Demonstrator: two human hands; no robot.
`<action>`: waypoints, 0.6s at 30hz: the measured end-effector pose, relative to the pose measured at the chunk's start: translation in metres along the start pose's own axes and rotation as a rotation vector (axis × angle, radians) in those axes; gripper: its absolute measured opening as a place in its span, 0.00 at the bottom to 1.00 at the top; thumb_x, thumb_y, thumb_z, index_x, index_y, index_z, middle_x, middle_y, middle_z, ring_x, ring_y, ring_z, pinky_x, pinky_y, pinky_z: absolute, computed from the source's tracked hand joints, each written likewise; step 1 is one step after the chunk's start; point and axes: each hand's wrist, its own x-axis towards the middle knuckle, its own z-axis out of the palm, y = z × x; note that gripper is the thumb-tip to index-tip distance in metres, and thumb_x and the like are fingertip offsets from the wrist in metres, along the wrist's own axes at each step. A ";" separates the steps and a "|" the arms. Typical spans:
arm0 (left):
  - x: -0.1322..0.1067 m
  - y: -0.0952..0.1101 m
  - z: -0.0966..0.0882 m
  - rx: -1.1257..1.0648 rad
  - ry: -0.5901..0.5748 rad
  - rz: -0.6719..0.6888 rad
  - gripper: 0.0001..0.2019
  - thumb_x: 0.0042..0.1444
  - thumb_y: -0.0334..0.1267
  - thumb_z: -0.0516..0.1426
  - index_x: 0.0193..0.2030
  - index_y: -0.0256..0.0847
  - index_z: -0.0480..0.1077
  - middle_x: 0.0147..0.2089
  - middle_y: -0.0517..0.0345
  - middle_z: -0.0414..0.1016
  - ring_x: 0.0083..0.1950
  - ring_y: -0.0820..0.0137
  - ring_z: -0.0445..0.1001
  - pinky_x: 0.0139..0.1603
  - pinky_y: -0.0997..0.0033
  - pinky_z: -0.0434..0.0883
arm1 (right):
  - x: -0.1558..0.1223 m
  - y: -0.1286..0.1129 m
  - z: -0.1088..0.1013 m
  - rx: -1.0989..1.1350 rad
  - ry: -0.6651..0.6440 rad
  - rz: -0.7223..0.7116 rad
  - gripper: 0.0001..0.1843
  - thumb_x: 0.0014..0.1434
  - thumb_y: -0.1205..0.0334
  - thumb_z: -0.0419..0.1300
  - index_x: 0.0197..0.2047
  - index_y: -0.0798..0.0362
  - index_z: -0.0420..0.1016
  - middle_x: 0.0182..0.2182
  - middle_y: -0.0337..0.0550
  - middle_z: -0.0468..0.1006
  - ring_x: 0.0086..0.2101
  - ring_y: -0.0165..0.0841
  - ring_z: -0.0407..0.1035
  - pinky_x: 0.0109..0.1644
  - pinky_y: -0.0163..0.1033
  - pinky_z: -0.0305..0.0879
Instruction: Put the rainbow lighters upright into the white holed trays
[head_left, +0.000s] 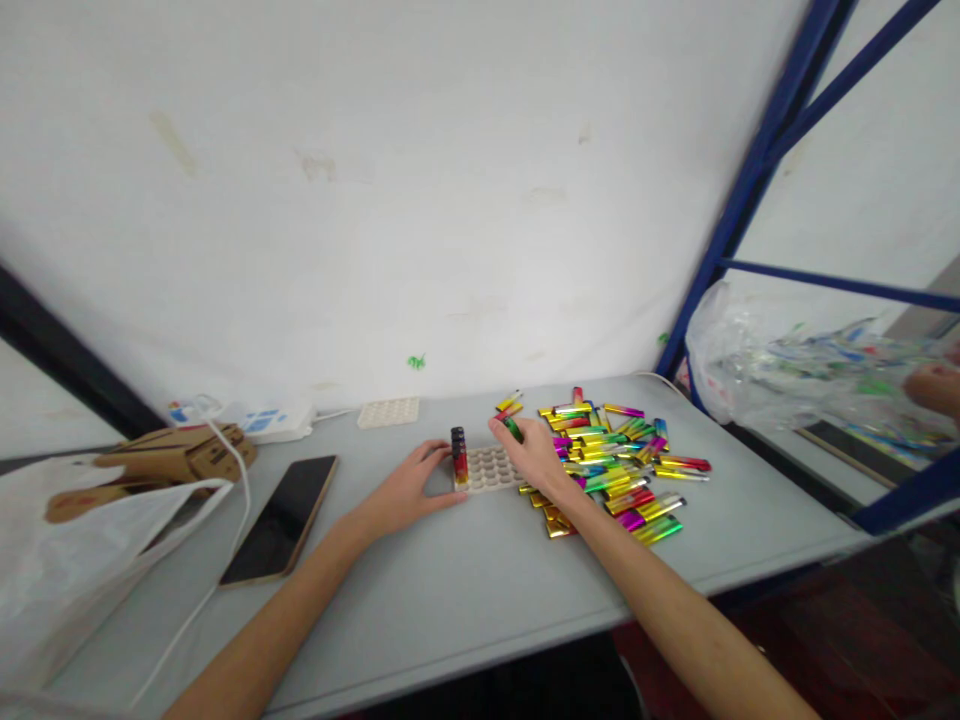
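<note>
A pale tray (491, 470) with rows of round holes lies on the table between my hands. Several upright lighters (460, 460), red-orange with black tops, stand in a row at its left end. My left hand (409, 487) grips that end, thumb along the front edge and fingers beside the lighters. Over the right part of the tray, my right hand (534, 452) is closed on a green lighter (514, 428), mostly hidden by its fingers. Right of it spreads a loose pile of shiny multicoloured lighters (619, 480). Two lighters (510, 403) lie behind my right hand.
A second holed tray (388, 412) lies near the wall. To the left are a phone (283, 520), a white cable (244, 500), a cardboard box (214, 455) and a white plastic bag (75, 560). Beyond the blue frame (739, 210), another person's hand (934, 388) is near clear plastic bags (810, 365).
</note>
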 end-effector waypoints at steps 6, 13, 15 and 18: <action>0.000 -0.001 0.000 0.019 0.009 -0.002 0.37 0.66 0.69 0.68 0.71 0.46 0.76 0.75 0.42 0.76 0.75 0.43 0.78 0.81 0.40 0.73 | 0.001 0.001 0.002 -0.019 0.006 0.030 0.23 0.68 0.49 0.56 0.23 0.44 0.56 0.21 0.34 0.60 0.27 0.33 0.57 0.34 0.40 0.48; -0.001 0.004 -0.003 0.048 0.006 -0.007 0.36 0.67 0.68 0.67 0.72 0.45 0.76 0.75 0.42 0.76 0.75 0.43 0.78 0.81 0.41 0.74 | -0.002 0.000 -0.002 -0.165 -0.013 -0.049 0.19 0.80 0.46 0.55 0.39 0.47 0.72 0.31 0.40 0.77 0.35 0.40 0.72 0.41 0.40 0.62; -0.001 0.006 -0.003 0.052 -0.005 -0.008 0.37 0.67 0.68 0.67 0.72 0.45 0.76 0.76 0.41 0.76 0.75 0.43 0.78 0.81 0.41 0.74 | -0.004 -0.002 -0.003 -0.220 -0.075 -0.113 0.16 0.82 0.49 0.53 0.46 0.48 0.75 0.37 0.44 0.81 0.40 0.42 0.75 0.47 0.41 0.68; -0.002 0.007 -0.003 0.051 -0.006 -0.003 0.37 0.68 0.69 0.67 0.73 0.46 0.75 0.76 0.43 0.76 0.75 0.44 0.78 0.81 0.42 0.73 | -0.008 -0.004 -0.003 -0.301 -0.188 -0.286 0.15 0.84 0.55 0.51 0.51 0.49 0.78 0.48 0.52 0.84 0.51 0.45 0.77 0.60 0.46 0.72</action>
